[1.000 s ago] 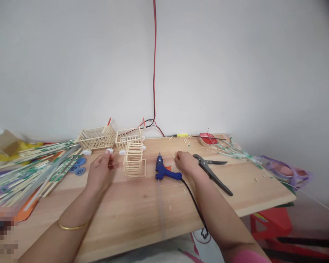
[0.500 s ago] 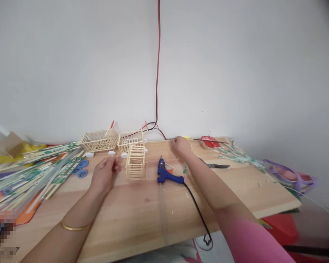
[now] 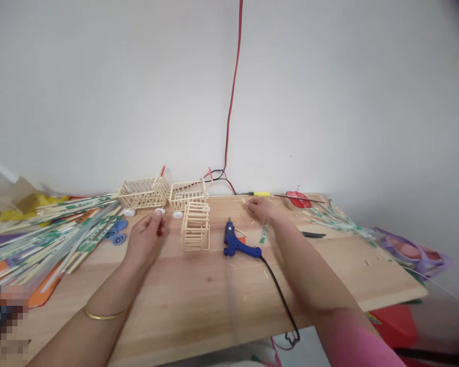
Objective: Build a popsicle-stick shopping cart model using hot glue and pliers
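My left hand rests on the board with its fingers curled, the thumb tip at a white wheel of the stick cart. What lies inside those fingers is hidden. Beside it stand a second stick cart and, nearer me, a slatted frame of small sticks. Over the board's back part, my right hand is closed in a pinch, with a short wooden stick at its fingertips. A blue glue gun lies between my arms, nozzle pointing away.
Wrapped sticks are heaped at left beside blue wheels. A yellow-handled tool, a red dish, a dark blade and green-white wrappers lie right. The glue gun's black cord hangs over the front edge.
My right hand has drawn back slightly from the board's rear edge, uncovering the yellow-handled tool. My left hand stays at the wheel. The whole view has shifted a little.
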{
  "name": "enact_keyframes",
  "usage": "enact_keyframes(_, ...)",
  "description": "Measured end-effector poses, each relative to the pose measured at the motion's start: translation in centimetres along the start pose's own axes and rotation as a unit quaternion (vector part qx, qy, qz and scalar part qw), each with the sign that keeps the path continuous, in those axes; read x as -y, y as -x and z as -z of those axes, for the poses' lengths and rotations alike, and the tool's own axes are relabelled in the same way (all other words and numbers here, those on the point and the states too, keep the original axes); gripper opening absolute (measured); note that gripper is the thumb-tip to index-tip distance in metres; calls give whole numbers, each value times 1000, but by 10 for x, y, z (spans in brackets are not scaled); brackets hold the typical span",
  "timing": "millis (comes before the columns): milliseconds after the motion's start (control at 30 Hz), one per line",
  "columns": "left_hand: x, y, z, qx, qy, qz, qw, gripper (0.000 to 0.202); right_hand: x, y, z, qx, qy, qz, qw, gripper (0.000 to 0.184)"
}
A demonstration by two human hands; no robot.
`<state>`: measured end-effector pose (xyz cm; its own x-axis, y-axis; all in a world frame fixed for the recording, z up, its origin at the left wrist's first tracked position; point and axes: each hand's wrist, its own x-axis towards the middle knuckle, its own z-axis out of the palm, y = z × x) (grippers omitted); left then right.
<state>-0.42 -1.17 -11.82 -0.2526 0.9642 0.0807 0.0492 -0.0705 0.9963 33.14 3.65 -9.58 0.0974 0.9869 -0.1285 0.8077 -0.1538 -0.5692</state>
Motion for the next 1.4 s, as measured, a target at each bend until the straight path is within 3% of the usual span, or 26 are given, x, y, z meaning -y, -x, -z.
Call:
enact_keyframes(100,-3,5,-1,2,-60,-41,997,36,11,26,2,8,-55,65,996,29)
enact_keyframes(200,-10,14,-2,7,-94,-78,993,34,37,51,7,-10,-92,148,985,23)
enact_keyframes(300,-20,24,-4,11,-137,-137,981,27,73,75,13,-24,-100,312,945,15)
enact_keyframes(400,-29,31,-4,-1,-173,-210,962,20,105,91,12,8,-43,393,919,12)
enact_keyframes(567,-39,39,-3,8,-210,-323,923,18,130,96,-4,9,50,413,909,11)
enact_keyframes(767,-43,44,-4,58,-217,-365,903,18,138,94,-8,6,90,390,916,12)
enact_keyframes(867,-42,44,-4,58,-204,-371,904,16,140,95,-3,7,81,404,911,11)
enact_keyframes(1000,-37,39,-4,34,-197,-322,925,17,127,97,6,-36,36,387,921,11)
enact_keyframes(1133,-28,32,-5,1,-195,-221,956,25,86,89,12,-90,34,297,950,15)
enact_keyframes(1200,-23,29,-5,-4,-200,-195,960,32,58,79,12,-180,56,236,953,20)
enact_keyframes(1300,-18,27,-4,-5,-205,-173,963,38,16,65,10,-315,80,150,934,28)
enact_keyframes(1400,-15,22,-1,-19,-211,-161,964,37,-13,54,8,-269,44,113,956,30)
